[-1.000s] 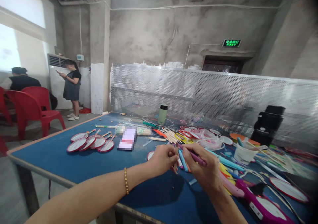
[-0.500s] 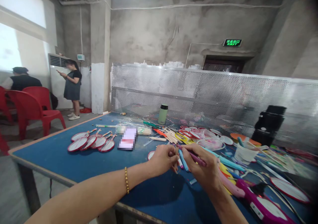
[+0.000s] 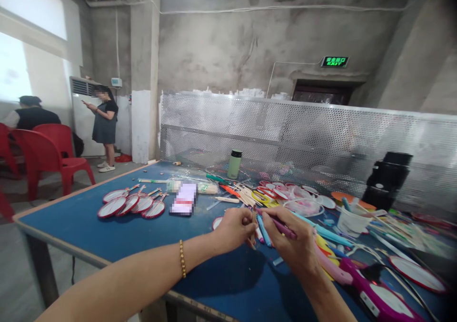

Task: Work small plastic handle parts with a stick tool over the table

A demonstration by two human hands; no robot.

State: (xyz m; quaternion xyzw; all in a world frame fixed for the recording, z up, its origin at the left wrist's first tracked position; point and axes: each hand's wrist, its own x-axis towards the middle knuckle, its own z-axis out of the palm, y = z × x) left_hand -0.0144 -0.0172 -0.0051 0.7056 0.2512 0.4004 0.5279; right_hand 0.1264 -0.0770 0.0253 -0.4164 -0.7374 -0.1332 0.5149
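Observation:
Both my hands meet above the blue table (image 3: 89,226), just in front of me. My left hand (image 3: 233,229) is closed in a pinch on a thin wooden stick (image 3: 253,224) held nearly upright. My right hand (image 3: 293,241) is closed around a purple pen-like tool (image 3: 280,226), whose tip points left toward the stick. A gold bead bracelet (image 3: 182,266) sits on my left wrist. Blue and pink sticks (image 3: 263,231) lie on the table under my hands.
Several red-rimmed round paddles (image 3: 130,205) lie at the left. A green flask (image 3: 234,164), a black jug (image 3: 387,179), a white cup (image 3: 350,222), scissors and many loose craft parts crowd the right. A perforated metal screen (image 3: 303,136) backs the table. Red chairs (image 3: 50,155) and two people stand far left.

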